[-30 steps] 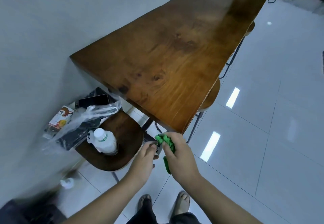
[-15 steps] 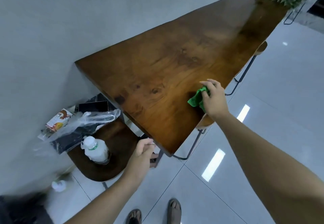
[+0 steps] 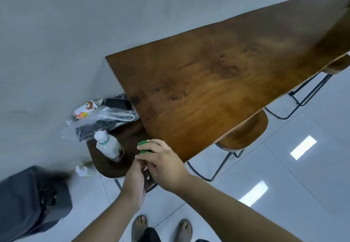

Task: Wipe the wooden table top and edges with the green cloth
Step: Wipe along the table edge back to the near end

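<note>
Grey wall, white tiles, a long wooden table top (image 3: 217, 90). The right hand (image 3: 166, 164) curls round the bunched green cloth (image 3: 144, 147). The left hand (image 3: 135, 177) meets it from beneath, and I cannot tell its hold. The table's near end lies just beyond the grip. Better to spread the cloth flat, then press along that edge.

Bare hands (image 3: 166, 164), grey sandals (image 3: 139, 227), dark trousers (image 3: 150, 235)

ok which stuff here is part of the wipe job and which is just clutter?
Job: green cloth in the right hand; wooden table; left hand close by.
Clutter: bottle on the stool; plastic bag; printed packet.
</note>
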